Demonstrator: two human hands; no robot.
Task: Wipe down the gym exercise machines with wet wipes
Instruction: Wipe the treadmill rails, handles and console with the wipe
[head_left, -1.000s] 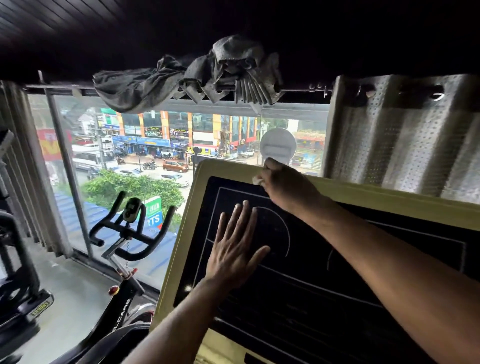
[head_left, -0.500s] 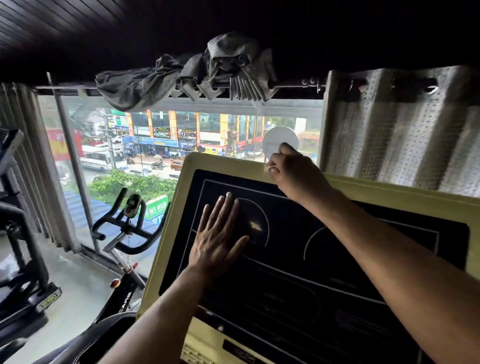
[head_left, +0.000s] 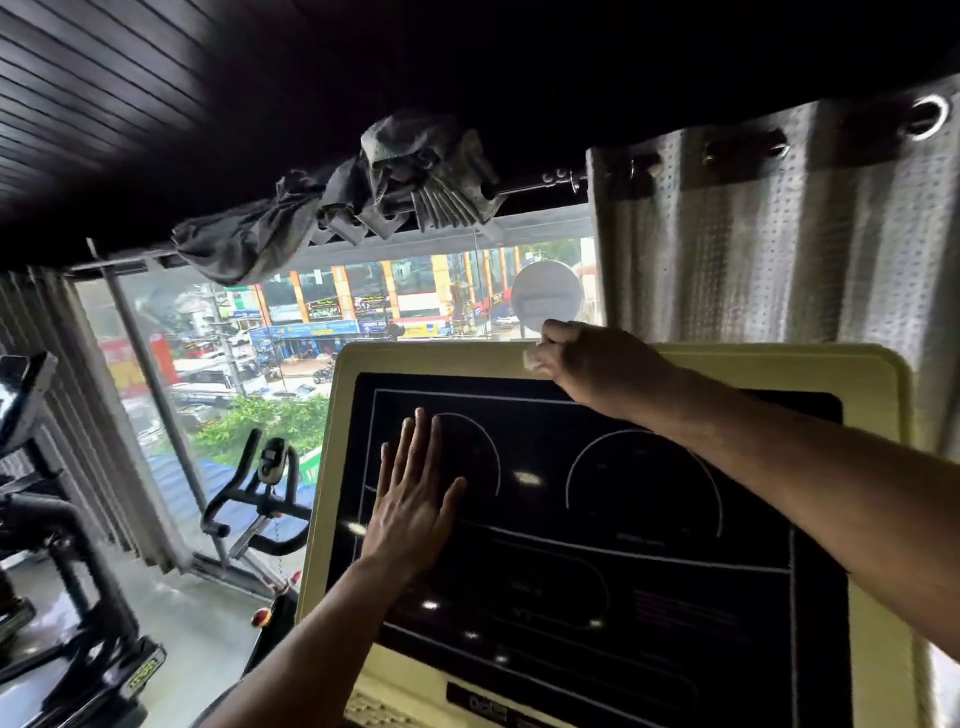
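A machine console with a pale yellow frame (head_left: 779, 364) and a black display panel (head_left: 623, 519) fills the middle and right of the head view. My left hand (head_left: 415, 499) lies flat with straight fingers on the panel's left side. My right hand (head_left: 592, 364) reaches to the console's top edge, its fingers curled round a small white wet wipe (head_left: 532, 359) that presses on the yellow frame. Most of the wipe is hidden inside the fist.
A white round disc (head_left: 545, 296) sticks on the window just above my right hand. An exercise bike with black handlebars (head_left: 254, 499) stands to the left by the window. A grey curtain (head_left: 779, 234) hangs behind the console; bunched dark cloth (head_left: 363, 197) sits on the rod.
My right hand with the wipe has slid rightward along the console's top edge. My left hand stays flat on the panel. The camera has swung right and upward.
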